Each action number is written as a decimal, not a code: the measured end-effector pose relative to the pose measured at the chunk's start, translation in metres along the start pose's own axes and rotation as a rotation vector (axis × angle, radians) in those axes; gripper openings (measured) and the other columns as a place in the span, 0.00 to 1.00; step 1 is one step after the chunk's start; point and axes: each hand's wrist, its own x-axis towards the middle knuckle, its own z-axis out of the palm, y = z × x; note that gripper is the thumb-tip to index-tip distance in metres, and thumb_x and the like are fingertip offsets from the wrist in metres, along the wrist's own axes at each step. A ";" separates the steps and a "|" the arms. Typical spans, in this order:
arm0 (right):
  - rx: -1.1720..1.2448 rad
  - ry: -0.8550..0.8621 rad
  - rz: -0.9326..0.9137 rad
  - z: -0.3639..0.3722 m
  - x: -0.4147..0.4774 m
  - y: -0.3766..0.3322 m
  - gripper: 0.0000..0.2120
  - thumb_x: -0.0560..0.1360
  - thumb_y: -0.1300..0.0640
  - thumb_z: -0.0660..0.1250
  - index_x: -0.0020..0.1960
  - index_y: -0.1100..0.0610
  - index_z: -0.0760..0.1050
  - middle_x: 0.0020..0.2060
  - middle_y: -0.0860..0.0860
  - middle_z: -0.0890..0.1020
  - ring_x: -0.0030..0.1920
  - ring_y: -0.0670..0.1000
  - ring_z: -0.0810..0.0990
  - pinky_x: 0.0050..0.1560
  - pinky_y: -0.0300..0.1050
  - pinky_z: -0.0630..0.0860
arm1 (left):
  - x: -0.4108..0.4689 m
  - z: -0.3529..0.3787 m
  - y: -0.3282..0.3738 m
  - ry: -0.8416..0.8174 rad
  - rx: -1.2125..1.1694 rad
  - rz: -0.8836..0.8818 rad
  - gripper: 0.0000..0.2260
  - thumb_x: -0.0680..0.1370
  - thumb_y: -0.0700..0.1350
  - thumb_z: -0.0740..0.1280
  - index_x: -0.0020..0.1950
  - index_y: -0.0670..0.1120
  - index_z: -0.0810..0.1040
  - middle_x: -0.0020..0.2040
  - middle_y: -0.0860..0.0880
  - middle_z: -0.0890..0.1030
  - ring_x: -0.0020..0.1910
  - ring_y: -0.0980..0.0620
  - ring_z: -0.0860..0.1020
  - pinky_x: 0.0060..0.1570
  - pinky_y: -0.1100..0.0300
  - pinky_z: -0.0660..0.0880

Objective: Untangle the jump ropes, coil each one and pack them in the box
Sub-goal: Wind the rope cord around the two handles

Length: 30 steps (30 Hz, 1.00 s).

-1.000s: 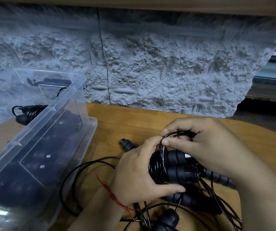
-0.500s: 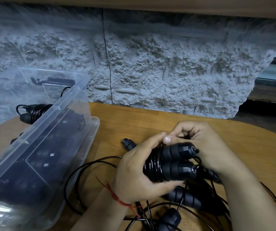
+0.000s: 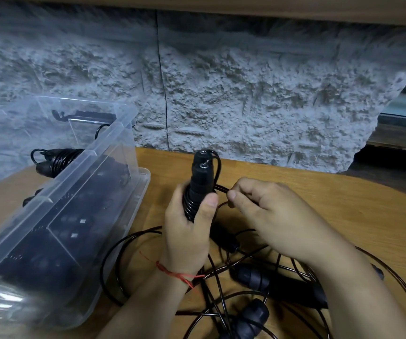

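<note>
Coiling step, nearly done: L hand [image 3: 187,233] grips wound jump rope [image 3: 200,184] upright beside the box [image 3: 113,148], R hand [image 3: 268,221] pinches its loose cord [image 3: 222,189]; next prob. needs tucking that in, then boxing.

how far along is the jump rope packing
Done: dark coiled ropes show through the clear box. In hand: the left hand grips one rope's paired handles with cord wound round them, while the right hand pinches the loose cord. Left: the tangled ropes on the table, several handles and looping cords, not yet coiled or boxed.
</note>
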 end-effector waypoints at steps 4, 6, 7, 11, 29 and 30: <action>-0.016 -0.031 -0.008 -0.011 -0.006 -0.007 0.13 0.84 0.42 0.62 0.46 0.47 0.78 0.33 0.47 0.79 0.34 0.47 0.76 0.38 0.50 0.73 | -0.001 0.002 0.001 0.037 0.040 -0.071 0.19 0.76 0.66 0.65 0.54 0.51 0.78 0.42 0.57 0.82 0.41 0.56 0.81 0.40 0.70 0.73; -0.069 -0.058 -0.022 -0.010 -0.007 -0.011 0.13 0.84 0.42 0.62 0.46 0.48 0.77 0.32 0.48 0.79 0.35 0.49 0.76 0.38 0.53 0.74 | 0.001 0.002 0.002 0.032 0.046 -0.080 0.19 0.75 0.66 0.66 0.54 0.52 0.78 0.41 0.59 0.81 0.40 0.58 0.80 0.39 0.70 0.72; -0.108 -0.066 -0.025 -0.009 -0.007 -0.012 0.14 0.84 0.42 0.62 0.46 0.48 0.76 0.32 0.48 0.78 0.34 0.49 0.76 0.37 0.54 0.74 | 0.001 0.003 0.001 0.024 0.045 -0.087 0.18 0.75 0.66 0.66 0.54 0.53 0.78 0.42 0.59 0.81 0.41 0.58 0.80 0.39 0.70 0.72; -0.222 -0.060 -0.016 -0.005 -0.007 -0.014 0.14 0.84 0.42 0.60 0.45 0.48 0.74 0.30 0.47 0.76 0.33 0.48 0.75 0.36 0.55 0.74 | 0.001 0.008 0.001 -0.051 0.037 -0.112 0.17 0.74 0.65 0.68 0.57 0.57 0.77 0.47 0.60 0.82 0.46 0.60 0.81 0.43 0.72 0.73; -0.136 0.102 0.185 -0.010 -0.011 -0.014 0.22 0.75 0.24 0.58 0.54 0.37 0.81 0.32 0.45 0.82 0.37 0.44 0.79 0.40 0.50 0.78 | -0.006 0.010 0.001 -0.144 0.272 0.155 0.23 0.83 0.45 0.68 0.78 0.46 0.70 0.66 0.50 0.75 0.68 0.54 0.74 0.66 0.69 0.68; -0.117 0.111 0.195 -0.010 -0.011 -0.012 0.23 0.74 0.23 0.58 0.55 0.36 0.81 0.34 0.45 0.84 0.39 0.44 0.81 0.43 0.51 0.80 | -0.006 0.010 0.002 -0.137 0.264 0.156 0.24 0.82 0.44 0.71 0.77 0.47 0.71 0.66 0.51 0.76 0.68 0.55 0.75 0.65 0.69 0.69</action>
